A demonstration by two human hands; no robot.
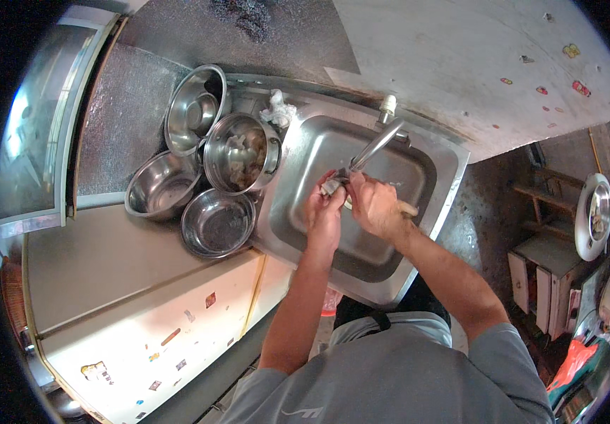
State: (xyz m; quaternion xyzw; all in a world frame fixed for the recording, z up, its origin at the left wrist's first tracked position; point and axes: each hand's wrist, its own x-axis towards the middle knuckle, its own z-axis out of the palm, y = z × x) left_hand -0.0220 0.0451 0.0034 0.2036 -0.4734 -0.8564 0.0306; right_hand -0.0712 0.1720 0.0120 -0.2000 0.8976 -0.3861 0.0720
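Note:
Both my hands are over the steel sink (432,180), under the spout of the tap (379,141). My left hand (324,212) holds a small greyish piece of food (332,186) at its fingertips. My right hand (372,205) is closed around a tool with a light wooden handle (409,209) that sticks out to the right; its working end is hidden between the hands. The two hands touch each other above the basin.
Left of the sink stand a steel pot holding pale food pieces (240,154) and three steel bowls (195,106) (161,185) (217,222). A crumpled white cloth (277,109) lies at the sink's back corner. A white cabinet top (107,261) spreads lower left. Shelves and clutter (566,268) fill the right.

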